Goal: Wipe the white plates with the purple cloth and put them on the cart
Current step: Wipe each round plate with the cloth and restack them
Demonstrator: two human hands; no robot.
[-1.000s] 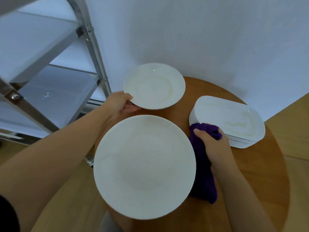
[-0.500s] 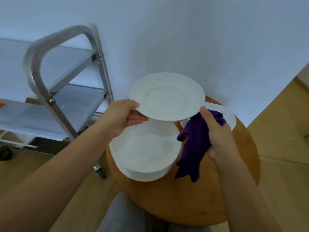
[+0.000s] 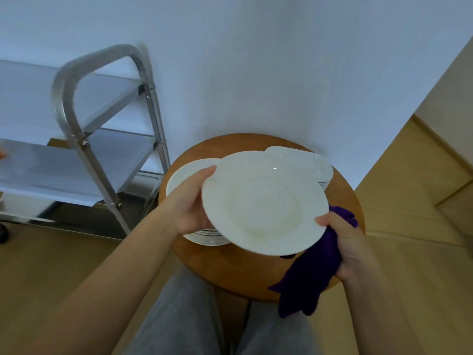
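Observation:
A round white plate (image 3: 263,201) is held up over the round wooden table (image 3: 230,267), tilted toward me. My left hand (image 3: 190,203) grips its left rim, thumb on top. My right hand (image 3: 343,242) holds the purple cloth (image 3: 309,275) and its thumb presses on the plate's right rim; the cloth hangs down below the plate. Under the plate, a stack of round white plates (image 3: 204,237) sits at the table's left, and a stack of oblong white plates (image 3: 322,170) at its back right, both mostly hidden.
The steel cart (image 3: 84,139) with flat shelves stands to the left against the white wall, its curved handle toward me. Wooden floor surrounds the table. My grey-trousered legs (image 3: 194,319) are at the bottom of the view.
The plate has been lifted off the table and brought toward me over the stacks. My right hand with the cloth has moved to the plate's right rim. The view has pulled back.

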